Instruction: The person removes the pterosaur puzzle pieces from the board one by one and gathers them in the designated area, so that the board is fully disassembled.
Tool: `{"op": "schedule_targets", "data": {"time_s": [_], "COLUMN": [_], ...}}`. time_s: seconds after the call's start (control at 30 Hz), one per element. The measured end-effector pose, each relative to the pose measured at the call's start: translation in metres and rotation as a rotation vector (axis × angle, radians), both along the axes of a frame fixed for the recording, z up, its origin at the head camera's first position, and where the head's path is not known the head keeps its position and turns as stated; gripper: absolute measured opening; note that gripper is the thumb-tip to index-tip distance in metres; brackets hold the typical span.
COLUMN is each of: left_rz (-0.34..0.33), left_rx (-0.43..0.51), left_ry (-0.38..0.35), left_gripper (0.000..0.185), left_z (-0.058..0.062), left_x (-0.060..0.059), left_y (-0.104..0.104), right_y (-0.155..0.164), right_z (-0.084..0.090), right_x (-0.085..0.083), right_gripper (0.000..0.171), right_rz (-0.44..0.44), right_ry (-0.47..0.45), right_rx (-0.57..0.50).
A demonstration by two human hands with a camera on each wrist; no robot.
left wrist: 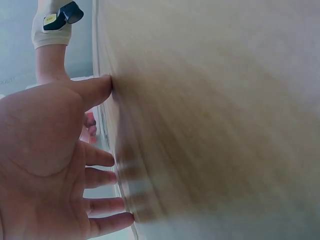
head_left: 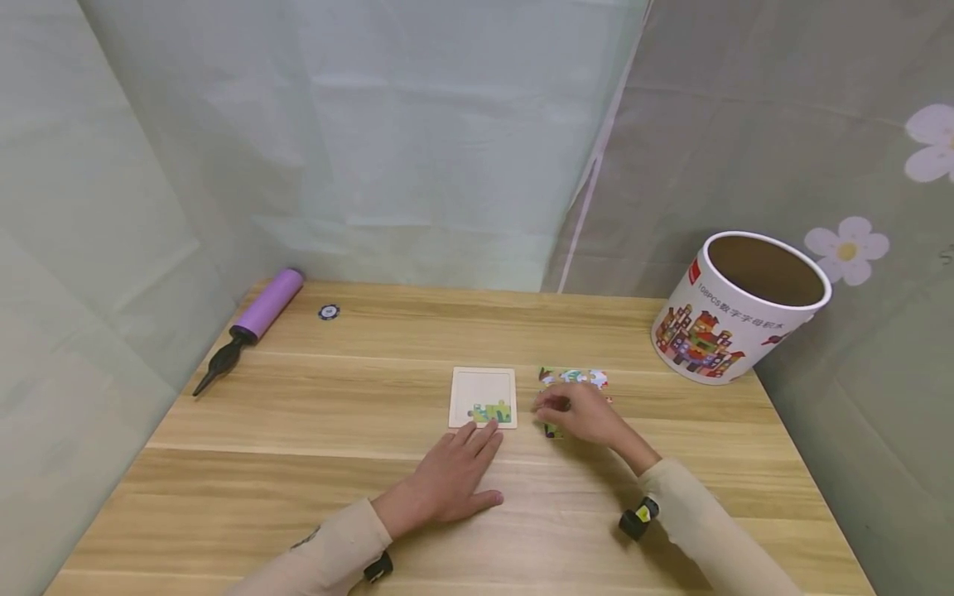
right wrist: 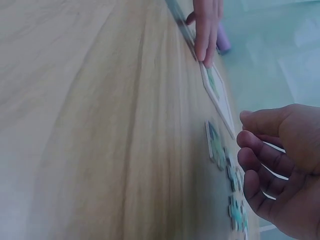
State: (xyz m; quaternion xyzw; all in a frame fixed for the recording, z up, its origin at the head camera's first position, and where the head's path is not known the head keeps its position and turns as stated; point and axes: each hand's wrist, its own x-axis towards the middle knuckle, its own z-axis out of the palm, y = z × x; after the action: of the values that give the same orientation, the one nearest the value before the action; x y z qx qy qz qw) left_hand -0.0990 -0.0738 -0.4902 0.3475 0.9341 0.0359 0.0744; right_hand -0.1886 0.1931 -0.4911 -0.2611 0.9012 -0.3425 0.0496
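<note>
Head view: left hand (head_left: 447, 484) lying flat on bench (head_left: 298, 430), fingers straight, fingertips touching near edge of tray (head_left: 483, 397); right hand (head_left: 577, 414) hovering over loose pieces (head_left: 574, 379) just right of tray, fingers curling; whether pinching a piece, cannot tell.
Head view, tray: holding a few joined pieces (head_left: 490, 411) in near right corner.
Head view, rest: tub (head_left: 734, 310) standing open at far right; pump (head_left: 249, 327) lying at far left, disc (head_left: 329, 312) near it.
Left wrist view: left hand (left wrist: 45, 165) spreading open, palm facing camera, fingertips pressing bench (left wrist: 215, 110).
Right wrist view: right hand (right wrist: 280, 165) loosely curling above pieces (right wrist: 225, 165), holding nothing visible; left hand (right wrist: 206, 25) touching tray (right wrist: 217, 90) beyond.
</note>
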Motion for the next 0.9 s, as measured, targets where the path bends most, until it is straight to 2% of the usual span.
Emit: {"op": "schedule_targets", "data": {"time_s": [0.43, 0.9], "left_rz": [-0.004, -0.025], "left_rx": [-0.029, -0.056], "left_ry": [0.002, 0.065], "left_gripper": [0.081, 0.079], "left_z": [0.002, 0.002], "left_x": [0.002, 0.001], "left_y": [0.001, 0.001], "right_y": [-0.033, -0.075], "right_z": [-0.002, 0.001], "right_x": [-0.015, -0.030], "right_gripper": [0.012, 0.011], "right_rz": [0.035, 0.151], "right_ry": [-0.030, -0.004], "right_rx": [-0.015, 0.027]}}
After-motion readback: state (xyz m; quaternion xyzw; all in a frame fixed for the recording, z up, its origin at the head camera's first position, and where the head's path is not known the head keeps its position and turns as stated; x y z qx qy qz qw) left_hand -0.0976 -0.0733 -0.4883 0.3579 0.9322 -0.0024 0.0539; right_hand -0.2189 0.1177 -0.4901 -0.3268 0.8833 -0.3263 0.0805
